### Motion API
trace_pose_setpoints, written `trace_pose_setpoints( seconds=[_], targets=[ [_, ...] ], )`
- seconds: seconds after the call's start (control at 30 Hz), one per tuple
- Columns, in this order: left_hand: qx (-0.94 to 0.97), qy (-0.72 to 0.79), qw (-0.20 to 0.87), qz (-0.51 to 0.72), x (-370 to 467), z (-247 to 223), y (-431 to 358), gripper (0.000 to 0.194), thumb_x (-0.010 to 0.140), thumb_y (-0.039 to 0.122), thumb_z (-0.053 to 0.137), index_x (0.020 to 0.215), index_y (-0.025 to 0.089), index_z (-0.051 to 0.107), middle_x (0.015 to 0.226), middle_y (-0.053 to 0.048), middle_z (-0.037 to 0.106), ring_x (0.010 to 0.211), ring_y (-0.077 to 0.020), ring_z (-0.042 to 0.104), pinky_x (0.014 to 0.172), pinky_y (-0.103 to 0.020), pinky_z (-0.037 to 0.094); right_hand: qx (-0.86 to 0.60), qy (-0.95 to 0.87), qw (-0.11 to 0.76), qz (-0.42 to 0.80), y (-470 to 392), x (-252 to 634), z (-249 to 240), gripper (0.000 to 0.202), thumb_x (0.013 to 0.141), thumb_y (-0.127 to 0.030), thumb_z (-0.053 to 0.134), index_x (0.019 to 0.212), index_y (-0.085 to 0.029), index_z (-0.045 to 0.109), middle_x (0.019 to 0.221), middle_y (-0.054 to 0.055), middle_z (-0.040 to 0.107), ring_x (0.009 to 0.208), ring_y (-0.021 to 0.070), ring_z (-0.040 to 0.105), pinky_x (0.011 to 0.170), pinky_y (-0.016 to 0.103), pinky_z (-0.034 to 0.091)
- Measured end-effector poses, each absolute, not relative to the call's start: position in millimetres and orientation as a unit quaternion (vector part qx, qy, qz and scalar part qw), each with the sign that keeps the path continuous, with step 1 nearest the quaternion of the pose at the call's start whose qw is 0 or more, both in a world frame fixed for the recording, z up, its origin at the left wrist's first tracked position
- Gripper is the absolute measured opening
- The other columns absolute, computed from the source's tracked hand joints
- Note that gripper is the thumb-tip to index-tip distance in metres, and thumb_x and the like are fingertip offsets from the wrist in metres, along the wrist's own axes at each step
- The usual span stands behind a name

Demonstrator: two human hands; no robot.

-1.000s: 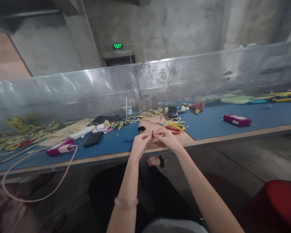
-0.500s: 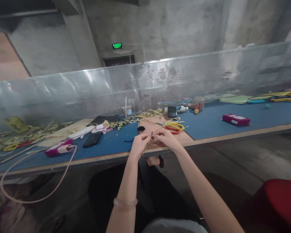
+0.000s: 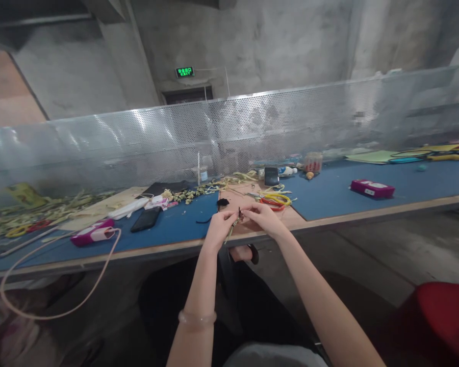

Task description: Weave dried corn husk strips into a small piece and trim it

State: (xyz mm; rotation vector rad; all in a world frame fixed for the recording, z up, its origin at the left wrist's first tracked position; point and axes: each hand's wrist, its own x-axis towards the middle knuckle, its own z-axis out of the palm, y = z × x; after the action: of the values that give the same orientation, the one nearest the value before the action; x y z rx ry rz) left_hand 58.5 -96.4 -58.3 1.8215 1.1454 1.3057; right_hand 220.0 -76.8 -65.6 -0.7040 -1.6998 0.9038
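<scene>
**Over the board's near edge, two hands pinch one small, pliant piece**

Long and blue-topped, the table carries a pinkish-brown board near its middle, and both hands meet just over the near side of that board. The left hand is nearly closed, thumb and forefinger pinched on a pale green piece that hangs below the fingertips. The right hand is drawn to a similar pinch facing it, with what appears to be a thin dark strip at its fingertips, standing up in the narrow gap between the hands.

The green piece should prove very light, soft and bendable, and probably a little prone to loosening at its loose ends; a firm hold on its upper, thicker part, close to the dark strip, looks best. The strip seems slim and flexible enough to slip from a loose pinch, so nail-tip control near its base would suit it.

Both palms are turned away, and the curled lower fingers are mostly out of sight. Much of the green piece lies behind the left fingers, so its full shape cannot be told. How the strip joins it, whether tied, threaded or merely laid alongside, is too small to make out.
</scene>
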Motion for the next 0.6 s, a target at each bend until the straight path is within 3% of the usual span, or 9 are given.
trace_pose_setpoints(
  seconds=[0.23,0.4,0.6],
  targets=[
    [0.688,0.434,0.303,0.497,57.9,-61.2,-93.7,0.035,0.075,0.041,0.053,0.086,0.013,0.072,0.069,-0.006,0.067,0.07,-0.0169,0.058,0.063,-0.023,0.042,-0.298,-0.715,0.539,0.331,-76.8,218.0,-66.9,0.019,0.07,-0.027,0.062,0.085,-0.016,0.064,0.079,0.004,0.065,0.071,0.0161,0.061,0.066,0.029,0.047],
    [0.686,0.444,0.315,0.483,57.2,-64.1,-91.4,0.04,0.074,0.044,0.052,0.087,0.011,0.071,0.065,-0.005,0.064,0.055,-0.0128,0.052,0.049,-0.02,0.035,-0.311,-0.721,0.559,0.266,-76.1,214.8,-67.9,0.009,0.07,-0.02,0.057,0.077,-0.016,0.063,0.076,0.003,0.062,0.069,0.0146,0.058,0.062,0.027,0.046],
    [0.688,0.448,0.306,0.482,57.1,-65.9,-89.3,0.042,0.074,0.046,0.052,0.088,0.011,0.07,0.067,-0.005,0.064,0.052,-0.0106,0.047,0.046,-0.02,0.031,-0.325,-0.72,0.569,0.229,-75.8,210.4,-70.6,0.008,0.07,-0.02,0.055,0.075,-0.016,0.059,0.077,0.002,0.06,0.064,0.0128,0.056,0.058,0.025,0.045]
  ],
)
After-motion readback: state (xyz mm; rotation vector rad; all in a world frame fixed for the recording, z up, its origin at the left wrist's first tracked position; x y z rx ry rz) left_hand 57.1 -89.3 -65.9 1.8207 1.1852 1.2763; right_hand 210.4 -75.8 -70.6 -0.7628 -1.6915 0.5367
